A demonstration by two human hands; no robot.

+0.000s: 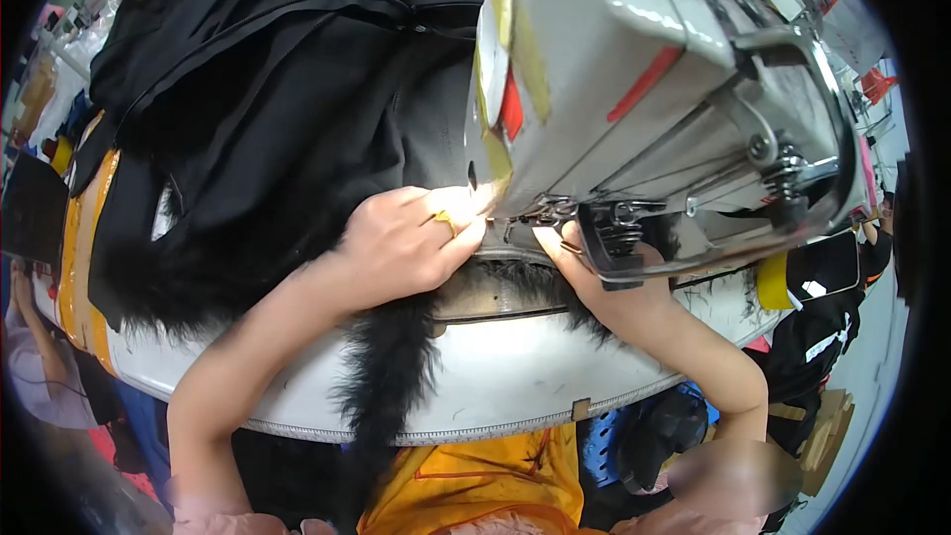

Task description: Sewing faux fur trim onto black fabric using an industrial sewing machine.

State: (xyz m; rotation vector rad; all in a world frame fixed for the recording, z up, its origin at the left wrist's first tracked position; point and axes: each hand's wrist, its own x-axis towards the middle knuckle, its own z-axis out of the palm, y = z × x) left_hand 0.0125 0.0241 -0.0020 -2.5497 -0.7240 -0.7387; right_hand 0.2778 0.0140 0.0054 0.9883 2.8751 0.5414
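Note:
A grey sewing machine (634,79) stands over black fabric (297,109) with fluffy black trim (386,376). My left hand (406,248), with a yellow band on one finger, presses curled fingers on the fabric just left of the lit needle area (505,223), thumb and finger close together on the edge. My right hand (604,287) is right of the needle, its fingertips at the fur-trimmed edge and partly hidden behind the machine's black fittings; what exactly they grip is unclear.
The white curved table edge (515,376) carries a ruler strip, with yellow tape (94,238) at left. Another person's arm (40,337) is at far left. Dark garments (812,337) and cardboard (827,426) lie at right. An orange apron (466,481) shows below.

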